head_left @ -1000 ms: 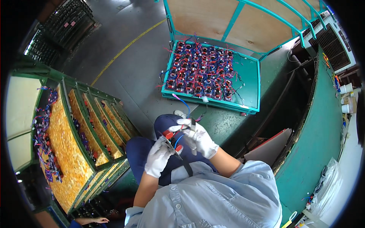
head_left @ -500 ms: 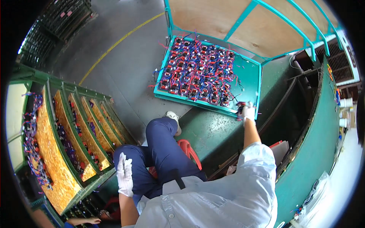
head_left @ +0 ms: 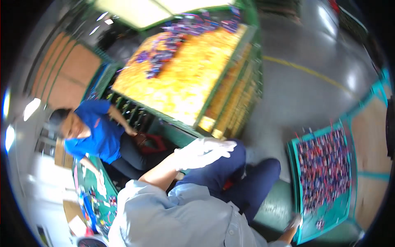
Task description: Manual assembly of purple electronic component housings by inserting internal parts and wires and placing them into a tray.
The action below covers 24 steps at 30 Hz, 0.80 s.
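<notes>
My left hand (head_left: 203,154), in a white glove, hangs over my thigh. Its fingers are stretched out and nothing shows in them. At the lower right, my right hand (head_left: 294,222) is beside the near edge of a teal tray (head_left: 339,220). Motion smears its fingers, so their pose is unclear. Rows of small wired parts (head_left: 323,168), red, blue and black, fill much of the tray. One separate wired part (head_left: 320,224) lies on the tray's bare teal surface, apart from the rows and from my right hand.
A green rack with chipboard shelves (head_left: 193,78) stands ahead, a heap of wired parts (head_left: 168,47) on its top board. To the left, a co-worker in a blue shirt (head_left: 101,131) sits at a green bench (head_left: 84,175) with tools and parts. A yellow line (head_left: 304,68) crosses the floor.
My view has swung left, bringing the co-worker and rack closer to the middle. The wired part that was in my right hand now lies on the tray. My left hand remains outstretched.
</notes>
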{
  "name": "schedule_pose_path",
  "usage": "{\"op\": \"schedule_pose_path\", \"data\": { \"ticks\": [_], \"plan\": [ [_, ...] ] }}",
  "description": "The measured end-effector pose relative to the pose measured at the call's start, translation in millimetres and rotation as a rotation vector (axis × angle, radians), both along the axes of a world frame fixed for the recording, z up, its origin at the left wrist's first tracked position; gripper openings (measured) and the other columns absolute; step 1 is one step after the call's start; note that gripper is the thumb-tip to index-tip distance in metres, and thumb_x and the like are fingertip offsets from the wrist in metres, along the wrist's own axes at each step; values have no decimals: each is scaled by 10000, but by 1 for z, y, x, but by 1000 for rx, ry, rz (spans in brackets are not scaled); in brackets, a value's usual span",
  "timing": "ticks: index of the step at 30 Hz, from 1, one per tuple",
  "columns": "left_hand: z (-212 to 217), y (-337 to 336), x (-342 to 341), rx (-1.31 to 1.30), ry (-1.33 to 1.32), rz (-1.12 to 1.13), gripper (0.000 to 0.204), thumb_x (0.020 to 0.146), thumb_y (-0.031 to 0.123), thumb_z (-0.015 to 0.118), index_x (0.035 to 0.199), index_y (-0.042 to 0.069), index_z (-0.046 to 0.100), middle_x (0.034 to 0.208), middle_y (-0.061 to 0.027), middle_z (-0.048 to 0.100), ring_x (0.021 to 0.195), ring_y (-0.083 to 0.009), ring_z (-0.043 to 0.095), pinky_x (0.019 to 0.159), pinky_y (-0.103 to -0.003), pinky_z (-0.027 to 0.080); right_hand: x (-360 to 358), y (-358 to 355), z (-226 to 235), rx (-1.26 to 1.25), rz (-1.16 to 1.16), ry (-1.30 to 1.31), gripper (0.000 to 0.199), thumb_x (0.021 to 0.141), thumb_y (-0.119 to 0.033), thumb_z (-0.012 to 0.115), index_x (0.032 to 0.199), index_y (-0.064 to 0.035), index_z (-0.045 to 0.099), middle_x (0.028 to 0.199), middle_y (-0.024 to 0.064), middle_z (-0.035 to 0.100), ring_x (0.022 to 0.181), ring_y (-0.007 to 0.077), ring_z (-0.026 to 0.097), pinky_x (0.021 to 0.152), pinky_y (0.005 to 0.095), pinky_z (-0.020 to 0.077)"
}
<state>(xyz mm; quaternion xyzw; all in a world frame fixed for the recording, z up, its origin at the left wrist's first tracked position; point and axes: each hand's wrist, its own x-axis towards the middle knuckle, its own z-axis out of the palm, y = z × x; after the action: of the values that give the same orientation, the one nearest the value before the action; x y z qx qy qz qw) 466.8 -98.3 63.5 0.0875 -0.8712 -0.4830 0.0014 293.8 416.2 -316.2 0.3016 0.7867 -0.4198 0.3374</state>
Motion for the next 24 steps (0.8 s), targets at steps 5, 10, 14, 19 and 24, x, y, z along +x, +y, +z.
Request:
{"op": "schedule_pose_path", "data": {
  "ticks": [5,10,14,19,24],
  "plan": [
    [34,-78,0,129,206,641,317,869,268,480,955,-23,569,850,-37,604,733,-70,538,658,-213,438,41,-117,103,-231,-7,80,460,869,-371,351,1234,-94,310,865,145,612,363,153,468,301,265,352],
    [36,-233,-4,-736,747,1192,242,812,128,507,1008,-10,541,924,-190,584,862,-290,565,761,-318,431,29,-107,92,-330,222,93,538,858,-424,366,1280,-102,280,1016,112,581,634,222,586,292,319,406],
    [45,-304,18,-871,82,1427,355,819,303,450,1009,20,545,935,-192,581,893,-336,545,799,-389,418,22,-103,80,-289,251,123,508,859,-443,354,1203,-70,377,884,138,606,539,233,538,295,337,403],
    [39,-320,32,-554,-141,1070,374,807,390,458,926,62,591,909,-192,588,904,-318,551,799,-358,419,36,-155,141,-302,343,275,463,866,-413,390,1064,-6,484,790,124,583,555,233,537,351,313,433],
    [46,-224,34,-445,252,809,221,827,251,489,872,62,593,733,-148,588,680,-277,579,626,-331,455,59,-243,240,-232,514,382,417,874,-390,338,1112,-71,465,634,63,582,348,104,401,334,237,317]
  ]
}}
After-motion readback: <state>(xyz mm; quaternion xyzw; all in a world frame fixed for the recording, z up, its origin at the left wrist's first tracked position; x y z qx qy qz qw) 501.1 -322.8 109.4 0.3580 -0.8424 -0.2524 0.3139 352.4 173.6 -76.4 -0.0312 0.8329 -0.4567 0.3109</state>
